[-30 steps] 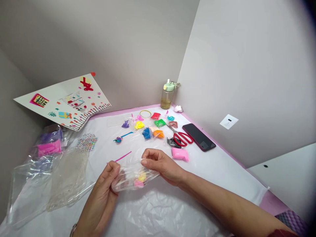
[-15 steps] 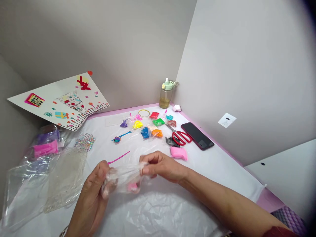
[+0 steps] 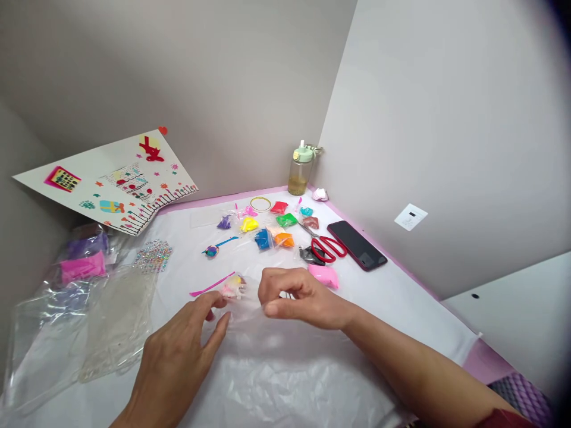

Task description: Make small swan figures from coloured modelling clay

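Note:
A small lump (image 3: 234,288) of white, pink and yellow, perhaps clay, sits low over the white sheet; its exact shape is hard to make out. My left hand (image 3: 190,333) is just to its left, thumb and fingers apart, with the fingertips close to it. Thin clear plastic film (image 3: 243,309) spreads from the lump toward my right hand (image 3: 289,297), whose thumb and fingers are pinched at the film's right edge. Behind the left fingers lies a pink plastic tool (image 3: 212,285). A packet of pink clay (image 3: 323,276) rests just beyond the right hand.
Several colored clay packets (image 3: 248,224), red-handled scissors (image 3: 328,248) and a phone (image 3: 357,245) lie farther back. A bottle (image 3: 300,171) stands in the corner. Rhinestones (image 3: 153,256) and clear plastic pouches (image 3: 118,324) are at left, below a decorated board (image 3: 96,178).
The film bunched between both hands has been lowered and spread out. My left fingers have opened off it, and the white-pink-yellow lump now shows. My right hand moved slightly right.

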Tool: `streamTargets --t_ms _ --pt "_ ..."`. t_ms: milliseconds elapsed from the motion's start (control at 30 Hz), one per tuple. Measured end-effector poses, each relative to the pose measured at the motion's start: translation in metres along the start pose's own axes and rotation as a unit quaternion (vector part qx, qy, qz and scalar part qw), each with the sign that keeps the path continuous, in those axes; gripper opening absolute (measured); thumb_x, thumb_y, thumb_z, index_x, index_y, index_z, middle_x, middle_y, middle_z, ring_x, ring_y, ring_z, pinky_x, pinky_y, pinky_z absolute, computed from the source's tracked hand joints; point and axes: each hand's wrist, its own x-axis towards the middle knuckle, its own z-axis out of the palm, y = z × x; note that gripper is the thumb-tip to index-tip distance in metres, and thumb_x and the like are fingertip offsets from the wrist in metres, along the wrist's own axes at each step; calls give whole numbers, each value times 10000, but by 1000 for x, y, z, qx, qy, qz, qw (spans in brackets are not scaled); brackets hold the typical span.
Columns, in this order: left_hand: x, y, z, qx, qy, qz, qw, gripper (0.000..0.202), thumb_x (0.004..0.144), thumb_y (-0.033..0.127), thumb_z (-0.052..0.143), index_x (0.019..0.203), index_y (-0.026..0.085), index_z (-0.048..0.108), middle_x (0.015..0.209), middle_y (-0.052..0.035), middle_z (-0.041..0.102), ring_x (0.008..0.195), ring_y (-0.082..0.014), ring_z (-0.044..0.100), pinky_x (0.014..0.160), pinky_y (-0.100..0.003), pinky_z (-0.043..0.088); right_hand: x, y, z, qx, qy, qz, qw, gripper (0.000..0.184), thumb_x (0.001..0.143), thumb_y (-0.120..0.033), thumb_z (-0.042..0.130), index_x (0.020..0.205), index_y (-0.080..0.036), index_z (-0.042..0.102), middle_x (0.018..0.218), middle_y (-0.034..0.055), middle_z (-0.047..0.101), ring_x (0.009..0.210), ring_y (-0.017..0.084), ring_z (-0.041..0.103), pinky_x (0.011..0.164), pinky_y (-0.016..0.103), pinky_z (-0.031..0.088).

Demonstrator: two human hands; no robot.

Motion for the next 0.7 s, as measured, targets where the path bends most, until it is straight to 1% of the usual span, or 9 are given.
streamTargets --t_ms 133,233,300,367,433,467,567,633,700 --pt "2 -3 -2 -67 32 -83 994 355 789 441 721 1111 308 653 889 -1 641 666 -200 568 593 -278 343 -2 -7 5 -153 4 -12 988 276 941 -333 632 716 -178 595 773 -9 482 720 117 475 672 254 380" --pt "7 -6 -2 -134 75 -134 979 354 672 397 812 986 293 687 826 -11 567 696 -228 495 586 -287 284 -3 -4 8 -237 -18 -11 971 365 996 -397 532 702 -184 563 729 -10 496 678 115 471 653 254 357" --pt "10 -9 1 -184 50 -119 974 206 654 338 807 825 286 705 809 -33 580 783 -264 477 634 -294 290 -2 2 11 -343 -47 20 938 407 1029 -418 455 713 -182 556 665 -14 510 609 108 435 607 259 300" --pt "11 -12 5 -218 2 -96 971 131 656 310 790 664 271 665 787 -50 604 826 -280 461 690 -302 305 -1 9 13 -452 -64 65 887 347 1041 -367 432 792 -183 589 661 -9 567 559 103 402 567 267 223" --pt "10 -12 9 -237 -32 -116 964 187 698 313 756 624 253 595 751 -33 596 782 -256 452 688 -297 308 0 15 15 -520 -66 91 847 194 1021 -302 479 950 -191 622 791 13 659 566 105 423 554 273 174" --pt "8 -11 10 -253 -53 -143 955 217 735 326 733 636 245 558 732 -16 579 746 -235 447 664 -288 306 0 18 15 -537 -67 93 836 142 1005 -288 516 1036 -196 620 888 27 685 588 109 449 551 272 166" --pt "5 -3 12 -364 -118 -215 899 303 835 404 682 694 229 479 715 27 536 679 -173 444 619 -255 329 0 24 15 -557 -68 89 823 198 972 -308 586 1135 -199 607 1032 50 687 629 119 498 547 269 162" --pt "4 5 13 -468 -136 -239 840 338 848 434 695 714 219 471 781 21 584 755 -162 521 680 -242 405 0 27 14 -557 -52 96 824 146 978 -274 566 1085 -194 624 1003 44 696 617 118 499 546 273 160" --pt "6 12 13 -569 -127 -275 764 304 843 397 723 745 208 506 883 -6 644 897 -181 595 795 -265 472 0 30 13 -534 -14 101 839 107 982 -229 543 1013 -187 636 956 37 705 622 118 507 551 274 178"
